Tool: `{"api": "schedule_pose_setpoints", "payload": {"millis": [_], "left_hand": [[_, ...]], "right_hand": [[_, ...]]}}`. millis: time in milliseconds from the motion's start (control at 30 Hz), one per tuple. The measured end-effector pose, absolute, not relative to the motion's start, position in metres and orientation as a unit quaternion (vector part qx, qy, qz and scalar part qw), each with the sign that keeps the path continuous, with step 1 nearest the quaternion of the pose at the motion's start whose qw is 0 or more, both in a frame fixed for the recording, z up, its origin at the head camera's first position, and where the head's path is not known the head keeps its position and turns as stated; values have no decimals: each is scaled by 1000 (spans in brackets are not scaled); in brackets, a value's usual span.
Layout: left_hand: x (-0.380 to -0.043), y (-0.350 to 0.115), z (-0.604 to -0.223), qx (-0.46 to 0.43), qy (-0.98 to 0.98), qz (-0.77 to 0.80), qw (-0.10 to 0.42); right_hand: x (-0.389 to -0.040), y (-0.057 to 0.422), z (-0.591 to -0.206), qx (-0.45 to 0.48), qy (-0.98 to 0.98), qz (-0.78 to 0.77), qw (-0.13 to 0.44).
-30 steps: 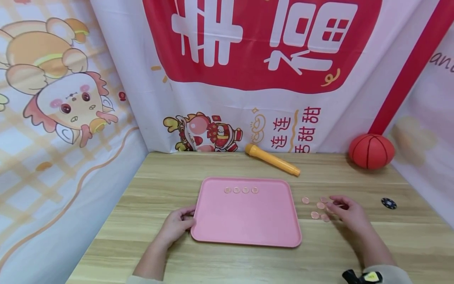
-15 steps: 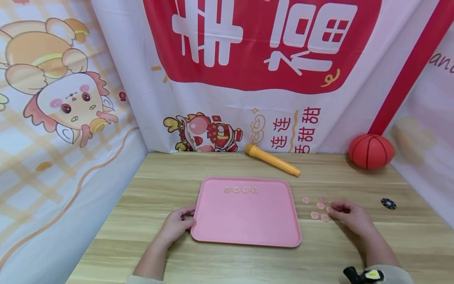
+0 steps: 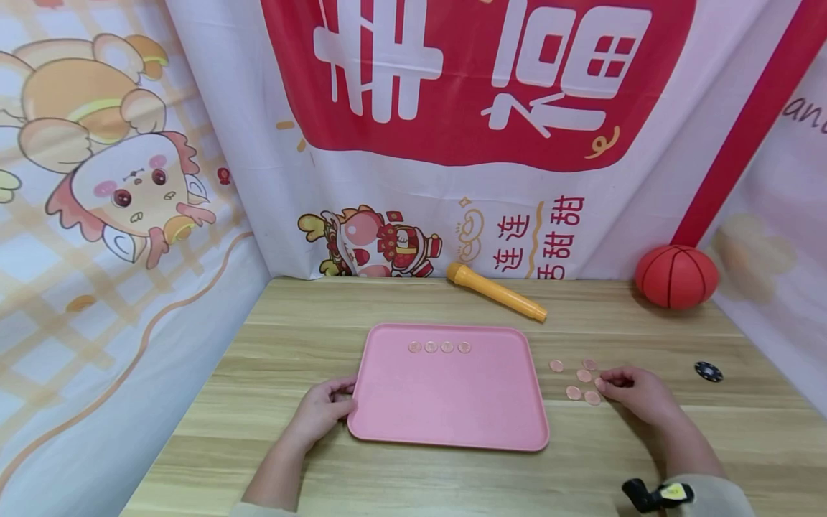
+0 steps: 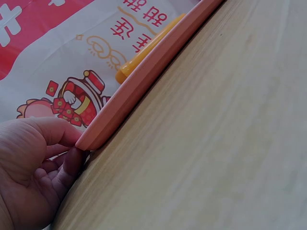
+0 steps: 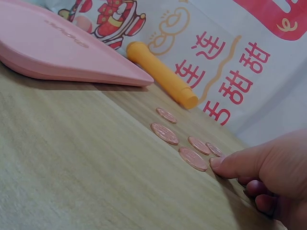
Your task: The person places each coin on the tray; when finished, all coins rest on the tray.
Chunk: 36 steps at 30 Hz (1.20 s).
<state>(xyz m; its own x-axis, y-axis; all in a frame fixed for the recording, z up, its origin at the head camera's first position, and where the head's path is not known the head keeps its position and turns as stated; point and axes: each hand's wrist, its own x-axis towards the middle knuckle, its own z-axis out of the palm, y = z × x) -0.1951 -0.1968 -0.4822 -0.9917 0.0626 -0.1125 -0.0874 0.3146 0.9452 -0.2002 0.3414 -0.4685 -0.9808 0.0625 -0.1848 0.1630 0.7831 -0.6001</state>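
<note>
A pink tray (image 3: 446,388) lies on the table with a row of several copper-coloured coins (image 3: 431,347) near its far edge. At the tray's left side, my left hand (image 3: 318,411) pinches the rim; the left wrist view shows the thumb and a finger of that hand (image 4: 38,167) at the tray's corner (image 4: 96,136). Right of the tray, several loose coins (image 3: 583,375) lie flat on the wood. My right hand (image 3: 642,395) pinches the rightmost coin (image 3: 599,383), its thumb covering part of it. In the right wrist view, the other fingers of the right hand (image 5: 273,175) curl behind the thumb.
An orange toy microphone (image 3: 497,291) lies behind the tray. A red toy basketball (image 3: 677,276) sits at the back right corner, and a black-and-white poker chip (image 3: 708,371) lies right of my right hand. Printed cloth (image 3: 388,172) hangs along the table's back edge.
My right hand has shifted slightly down, its fingers drawing in from above the coins to the rightmost one. The left hand and tray stay put.
</note>
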Motion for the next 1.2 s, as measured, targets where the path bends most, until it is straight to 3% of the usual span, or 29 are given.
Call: {"api": "schedule_pose_setpoints", "payload": {"millis": [433,967,1200], "left_hand": [[-192,-198,-485,-14,809,584,65],[-196,-199,-486,-7,812,581,66],[-198,-199,-483,-12,814,577,65]], "right_hand": [[-195,337,-471,71,934,-346,48],[-200,310,-462,107,792,-591,108],[-207,290,-458,75,764,-633,100]]}}
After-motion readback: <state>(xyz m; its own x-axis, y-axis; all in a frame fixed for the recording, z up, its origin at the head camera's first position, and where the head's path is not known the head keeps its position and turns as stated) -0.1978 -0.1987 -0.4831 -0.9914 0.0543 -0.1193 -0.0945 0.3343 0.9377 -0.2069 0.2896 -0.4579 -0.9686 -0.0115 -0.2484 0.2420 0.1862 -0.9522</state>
